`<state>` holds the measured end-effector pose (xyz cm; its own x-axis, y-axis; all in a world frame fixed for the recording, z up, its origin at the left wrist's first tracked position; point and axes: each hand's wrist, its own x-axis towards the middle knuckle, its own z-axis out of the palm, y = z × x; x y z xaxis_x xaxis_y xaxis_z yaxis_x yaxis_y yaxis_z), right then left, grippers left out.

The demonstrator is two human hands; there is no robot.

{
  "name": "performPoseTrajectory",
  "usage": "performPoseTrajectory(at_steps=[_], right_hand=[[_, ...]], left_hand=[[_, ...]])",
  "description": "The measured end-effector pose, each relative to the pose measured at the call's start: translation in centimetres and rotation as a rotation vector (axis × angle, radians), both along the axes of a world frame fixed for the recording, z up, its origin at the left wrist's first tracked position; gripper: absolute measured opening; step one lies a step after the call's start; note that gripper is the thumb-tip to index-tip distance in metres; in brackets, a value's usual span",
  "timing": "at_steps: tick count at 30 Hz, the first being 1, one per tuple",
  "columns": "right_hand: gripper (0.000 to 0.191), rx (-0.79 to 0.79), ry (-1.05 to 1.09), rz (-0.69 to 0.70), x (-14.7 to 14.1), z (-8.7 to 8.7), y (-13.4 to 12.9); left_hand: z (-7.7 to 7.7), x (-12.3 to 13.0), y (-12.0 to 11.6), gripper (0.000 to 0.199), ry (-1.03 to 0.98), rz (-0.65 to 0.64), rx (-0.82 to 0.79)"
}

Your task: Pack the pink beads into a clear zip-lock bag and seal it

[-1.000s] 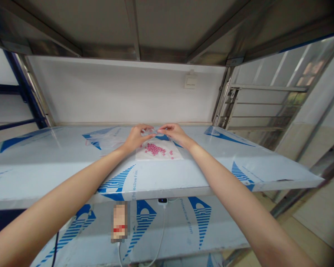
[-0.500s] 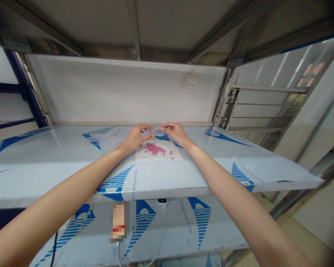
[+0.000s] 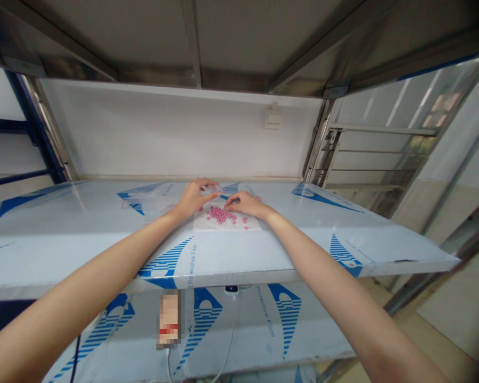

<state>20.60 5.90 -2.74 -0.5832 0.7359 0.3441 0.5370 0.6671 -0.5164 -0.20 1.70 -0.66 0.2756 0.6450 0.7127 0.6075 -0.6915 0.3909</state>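
A pile of small round pink beads (image 3: 220, 215) lies on a white sheet (image 3: 227, 226) on the film-covered shelf. Just behind the pile, my left hand (image 3: 196, 196) grips a small clear plastic bag (image 3: 214, 188) between thumb and fingers. My right hand (image 3: 245, 203) is at the pile's back right edge with its fingertips pinched together, touching or nearly touching the beads. Anything between those fingertips is too small to make out. A few beads lie apart, toward the right side of the sheet.
Crumpled clear plastic (image 3: 154, 201) lies left of my left hand. A metal shelf (image 3: 231, 42) hangs overhead, and a white wall with a switch (image 3: 273, 119) stands behind. On the lower shelf are a blurred-out object (image 3: 169, 319) and a small device (image 3: 232, 290), both with white cables.
My right hand has moved down and toward me, from beside the plastic bag to the beads. My left hand stays in about the same place with the bag.
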Motion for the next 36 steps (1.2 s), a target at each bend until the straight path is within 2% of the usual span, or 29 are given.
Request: performPoseTrajectory(at_steps=[11,30,33,36], right_hand=[[0.013,0.005,-0.003,0.022,-0.2,0.1,-0.1],[0.01,-0.084,0.03,0.038,-0.3,-0.4,0.5],[0.009,-0.093,0.078,0.001,-0.1,-0.1,0.6],[0.016,-0.147,0.23,-0.023,0.2,0.7,0.2]], left_hand=[[-0.1,0.0,0.4,0.035,0.001,-0.006,0.004],[-0.3,-0.1,0.8,0.035,0.0,-0.026,0.011],[-0.2,-0.1,0.6,0.035,0.001,-0.015,0.001],[-0.1,0.0,0.4,0.035,0.009,0.002,0.005]])
